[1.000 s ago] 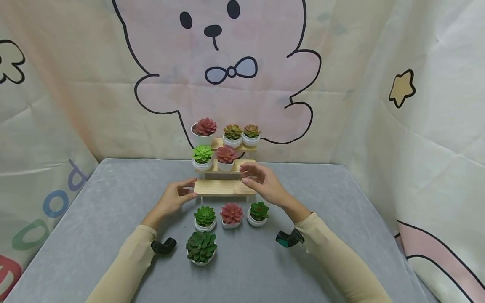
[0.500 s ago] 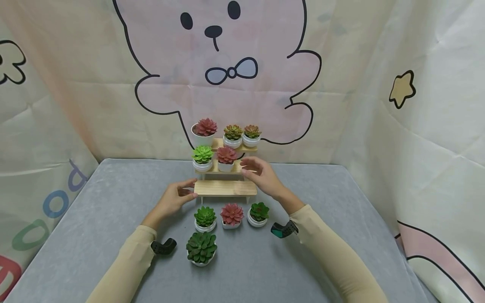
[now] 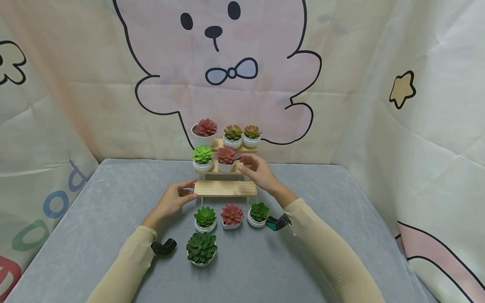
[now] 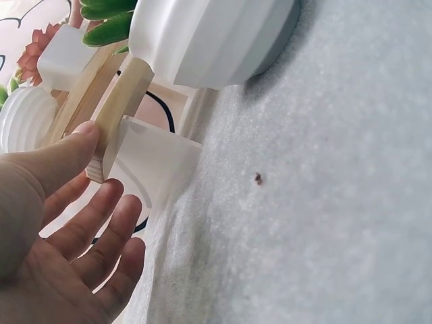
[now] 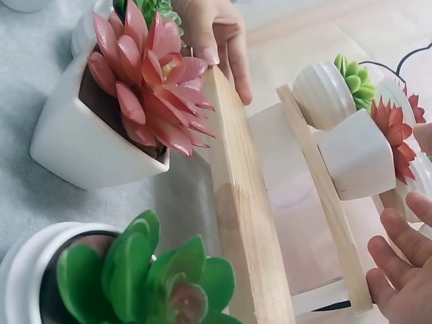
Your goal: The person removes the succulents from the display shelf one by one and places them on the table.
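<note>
A tiered plant stand with pale wooden boards (image 3: 225, 188) stands mid-table. My left hand (image 3: 173, 198) pinches the left end of its lowest board, thumb on one side and index finger on the other in the left wrist view. My right hand (image 3: 259, 171) is at the right end of the middle board (image 5: 331, 202), fingers relaxed and holding nothing; whether a fingertip touches the board I cannot tell. Beside it on that board sit a red succulent in a white pot (image 3: 226, 159) and a bright green succulent (image 3: 203, 158).
On the top board stand a red succulent (image 3: 204, 131) and two small reddish-green ones (image 3: 233, 135). In front of the stand, the grey tablecloth (image 3: 303, 269) carries green succulents (image 3: 205, 218), a red one (image 3: 232, 215) and a large dark green one (image 3: 201, 248).
My right hand has shifted slightly left and away from me, closer to the red succulent on the middle board. My left hand and the pots have stayed in place.
</note>
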### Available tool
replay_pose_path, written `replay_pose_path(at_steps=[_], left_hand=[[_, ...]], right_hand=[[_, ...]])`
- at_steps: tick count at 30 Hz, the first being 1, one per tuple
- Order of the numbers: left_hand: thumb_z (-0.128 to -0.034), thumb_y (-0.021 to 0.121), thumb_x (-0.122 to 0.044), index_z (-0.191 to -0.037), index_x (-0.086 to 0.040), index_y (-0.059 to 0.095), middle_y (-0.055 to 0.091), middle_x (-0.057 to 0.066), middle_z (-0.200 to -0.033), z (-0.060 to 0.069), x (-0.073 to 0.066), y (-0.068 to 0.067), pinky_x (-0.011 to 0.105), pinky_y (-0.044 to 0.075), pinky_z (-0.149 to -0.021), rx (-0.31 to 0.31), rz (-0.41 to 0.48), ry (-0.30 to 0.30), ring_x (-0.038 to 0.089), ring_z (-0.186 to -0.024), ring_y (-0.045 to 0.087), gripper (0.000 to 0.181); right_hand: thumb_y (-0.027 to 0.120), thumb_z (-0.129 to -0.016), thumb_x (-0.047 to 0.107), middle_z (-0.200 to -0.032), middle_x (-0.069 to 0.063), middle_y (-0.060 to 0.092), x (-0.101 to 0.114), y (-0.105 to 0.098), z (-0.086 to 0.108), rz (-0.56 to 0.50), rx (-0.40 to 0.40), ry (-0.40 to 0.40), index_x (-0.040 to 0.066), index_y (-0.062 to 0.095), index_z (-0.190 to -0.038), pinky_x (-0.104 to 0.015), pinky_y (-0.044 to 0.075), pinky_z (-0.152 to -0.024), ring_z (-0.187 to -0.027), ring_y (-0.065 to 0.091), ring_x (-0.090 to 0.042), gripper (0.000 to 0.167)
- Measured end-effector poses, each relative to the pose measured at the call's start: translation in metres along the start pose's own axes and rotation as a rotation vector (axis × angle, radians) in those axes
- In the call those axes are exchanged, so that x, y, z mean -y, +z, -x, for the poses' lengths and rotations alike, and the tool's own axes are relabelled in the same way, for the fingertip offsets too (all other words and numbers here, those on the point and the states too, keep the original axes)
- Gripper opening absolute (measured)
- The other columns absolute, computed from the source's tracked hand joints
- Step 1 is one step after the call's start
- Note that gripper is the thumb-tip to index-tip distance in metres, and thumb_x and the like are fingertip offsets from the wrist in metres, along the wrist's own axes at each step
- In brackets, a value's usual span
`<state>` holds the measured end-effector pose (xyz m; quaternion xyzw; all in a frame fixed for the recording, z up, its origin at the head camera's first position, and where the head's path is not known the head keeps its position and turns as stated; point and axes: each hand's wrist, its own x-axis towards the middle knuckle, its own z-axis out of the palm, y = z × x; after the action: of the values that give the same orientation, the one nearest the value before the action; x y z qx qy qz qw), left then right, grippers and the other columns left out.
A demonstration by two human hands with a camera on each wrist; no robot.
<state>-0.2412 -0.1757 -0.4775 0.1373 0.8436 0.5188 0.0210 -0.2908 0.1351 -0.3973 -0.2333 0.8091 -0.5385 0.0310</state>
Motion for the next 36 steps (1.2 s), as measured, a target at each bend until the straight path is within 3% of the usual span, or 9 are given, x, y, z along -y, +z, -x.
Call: replay_pose_path(at_steps=[12, 22, 36], left_hand=[[-0.0964, 0.069, -0.011, -0.147, 0.003, 0.049, 0.061, 0.031, -0.135, 0.001, 0.000, 0.000, 0.045, 0.060, -0.090, -0.006, -0.004, 0.003, 0.041, -0.111, 0.068, 0.057], [-0.0964, 0.069, -0.011, -0.147, 0.003, 0.049, 0.061, 0.031, -0.135, 0.001, 0.000, 0.001, 0.046, 0.060, -0.090, -0.012, -0.002, 0.008, 0.042, -0.111, 0.068, 0.056], [-0.0966, 0.069, -0.012, -0.147, 0.003, 0.049, 0.061, 0.030, -0.135, 0.000, 0.002, 0.000, 0.047, 0.059, -0.092, -0.010, -0.003, 0.002, 0.041, -0.112, 0.067, 0.056]], right_hand=[[0.066, -0.098, 0.014, -0.147, -0.022, 0.053, -0.001, 0.007, -0.013, 0.006, 0.000, 0.020, 0.000, 0.047, -0.147, -0.053, 0.045, -0.113, -0.136, 0.051, -0.038, 0.054], [0.070, -0.094, 0.011, -0.141, -0.024, 0.058, 0.004, 0.011, -0.022, 0.023, -0.022, 0.019, -0.004, 0.048, -0.146, -0.049, 0.046, -0.112, -0.131, 0.056, -0.037, 0.059], [0.071, -0.091, 0.003, -0.137, -0.025, 0.061, 0.000, 0.015, -0.028, -0.029, 0.006, -0.010, -0.005, 0.053, -0.141, -0.046, 0.050, -0.108, -0.126, 0.060, -0.037, 0.053]])
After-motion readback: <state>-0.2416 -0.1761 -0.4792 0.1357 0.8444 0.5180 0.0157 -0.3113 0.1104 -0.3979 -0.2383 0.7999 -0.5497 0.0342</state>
